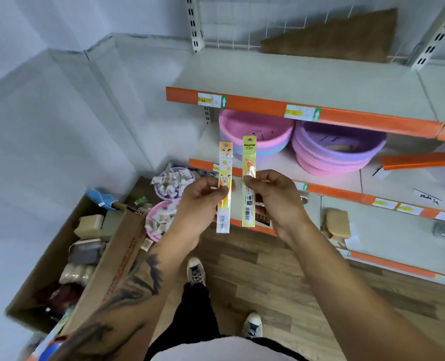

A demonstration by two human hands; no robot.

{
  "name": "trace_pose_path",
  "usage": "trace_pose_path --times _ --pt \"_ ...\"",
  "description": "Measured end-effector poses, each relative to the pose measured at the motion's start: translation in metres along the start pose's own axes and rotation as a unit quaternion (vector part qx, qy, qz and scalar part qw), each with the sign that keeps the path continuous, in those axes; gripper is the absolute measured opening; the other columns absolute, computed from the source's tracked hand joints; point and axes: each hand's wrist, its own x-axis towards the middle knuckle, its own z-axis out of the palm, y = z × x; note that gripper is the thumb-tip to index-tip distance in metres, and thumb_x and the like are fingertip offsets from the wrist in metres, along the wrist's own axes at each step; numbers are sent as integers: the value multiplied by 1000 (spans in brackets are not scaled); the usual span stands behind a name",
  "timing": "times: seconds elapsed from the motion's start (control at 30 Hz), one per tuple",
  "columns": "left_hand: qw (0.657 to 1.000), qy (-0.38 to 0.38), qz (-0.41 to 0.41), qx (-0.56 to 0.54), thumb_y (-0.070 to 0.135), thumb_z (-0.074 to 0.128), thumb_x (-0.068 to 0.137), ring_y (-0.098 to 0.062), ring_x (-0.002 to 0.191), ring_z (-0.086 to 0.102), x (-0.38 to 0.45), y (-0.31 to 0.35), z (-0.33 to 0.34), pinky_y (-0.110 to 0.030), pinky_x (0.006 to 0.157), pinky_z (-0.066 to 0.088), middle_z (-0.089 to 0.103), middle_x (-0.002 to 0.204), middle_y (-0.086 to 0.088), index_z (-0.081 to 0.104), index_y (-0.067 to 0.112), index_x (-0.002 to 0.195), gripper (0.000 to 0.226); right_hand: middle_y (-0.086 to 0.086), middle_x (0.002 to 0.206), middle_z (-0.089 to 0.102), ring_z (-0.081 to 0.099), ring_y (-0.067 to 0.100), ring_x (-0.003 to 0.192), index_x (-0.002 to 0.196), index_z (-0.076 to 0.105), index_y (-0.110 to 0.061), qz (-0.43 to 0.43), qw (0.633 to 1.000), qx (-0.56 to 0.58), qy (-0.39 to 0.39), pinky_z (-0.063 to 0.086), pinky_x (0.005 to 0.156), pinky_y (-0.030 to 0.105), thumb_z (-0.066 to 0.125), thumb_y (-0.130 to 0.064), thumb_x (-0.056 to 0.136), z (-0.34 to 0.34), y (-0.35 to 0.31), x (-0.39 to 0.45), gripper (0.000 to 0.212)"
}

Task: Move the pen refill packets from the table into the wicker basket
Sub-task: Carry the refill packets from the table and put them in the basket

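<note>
My left hand (199,204) pinches a long white and orange pen refill packet (225,165), held upright in front of me. My right hand (276,199) pinches a yellow-green pen refill packet (249,155), also upright, just to the right of the first. The two packets stand side by side a little apart, in front of the shelving. No wicker basket and no table appear in view.
Orange-edged shelves (320,113) stand ahead, with stacked pink basins (255,136) and purple basins (338,149) on one shelf. A cardboard box (117,246) of goods sits at lower left, beside small bowls of wrapped items (169,183). Wooden floor (281,282) lies under my feet.
</note>
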Motion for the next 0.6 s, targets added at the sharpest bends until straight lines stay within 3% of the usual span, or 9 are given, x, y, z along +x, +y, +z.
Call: trace_pose_path --times 0.1,0.23,0.3,0.37,0.47,0.6 --pt "999 -13 45 0 15 68 96 -34 85 74 23 41 -3 -50 76 59 76 91 -15 75 20 93 9 5 79 73 66 18 64 96 70 -10 -47 999 5 19 50 60 29 73 -23 96 11 -35 16 13" --pt "993 -27 116 -10 17 68 96 -29 82 76 62 105 -15 -54 76 61 77 88 -8 73 16 99 6 8 76 67 62 21 70 90 68 -8 -142 988 -19 53 53 68 37 73 -22 96 33 -100 44 15" --pt "987 -35 157 -25 24 72 87 -34 86 76 82 138 -21 -56 79 60 78 90 -11 75 20 94 9 12 75 67 60 25 69 88 68 -7 -188 980 -25 63 53 69 40 74 -21 95 45 -135 57 17" --pt "981 -43 185 -40 21 73 86 -39 87 74 103 170 -26 -52 77 58 76 92 -19 74 17 92 8 15 76 68 58 25 70 89 69 -4 -229 971 -23 61 52 69 41 75 -21 94 58 -171 67 18" --pt "969 -65 230 -63 9 68 94 -31 77 69 135 227 -35 -39 68 54 73 93 -25 72 9 97 5 11 78 70 61 23 71 87 69 -8 -290 953 -47 67 52 67 40 74 -20 95 77 -229 81 16" --pt "948 -78 302 -64 14 69 94 -23 67 65 171 305 -51 -38 63 52 69 79 -7 71 14 93 2 13 84 72 63 30 73 84 69 -14 -343 934 -51 87 61 69 57 76 -26 93 98 -305 102 16"
